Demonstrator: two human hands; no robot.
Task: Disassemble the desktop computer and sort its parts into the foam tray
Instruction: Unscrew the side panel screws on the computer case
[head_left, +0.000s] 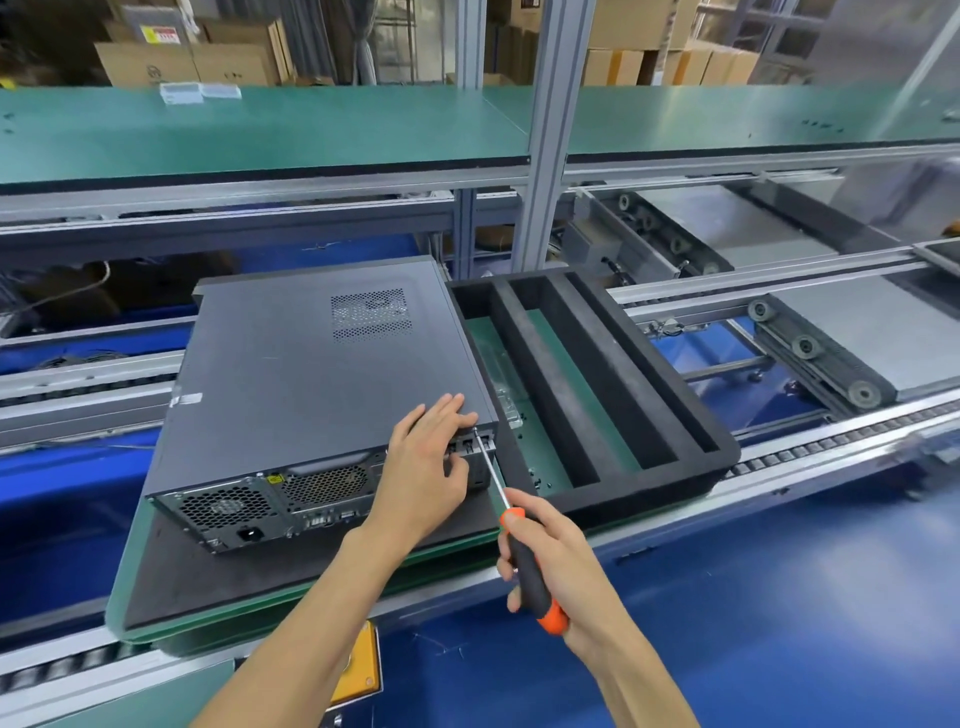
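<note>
While our left hand (427, 457) lies flat on the computer (322, 384), our right hand (550, 551) grips the screwdriver (511, 525), shaft pointing at eleven o'clock into the rear corner.

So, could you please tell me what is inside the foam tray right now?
The foam tray has long slots showing green bottoms, with a few small dark specks near the front of the widest slot. That slot's left edge is hidden behind the computer case.
</note>
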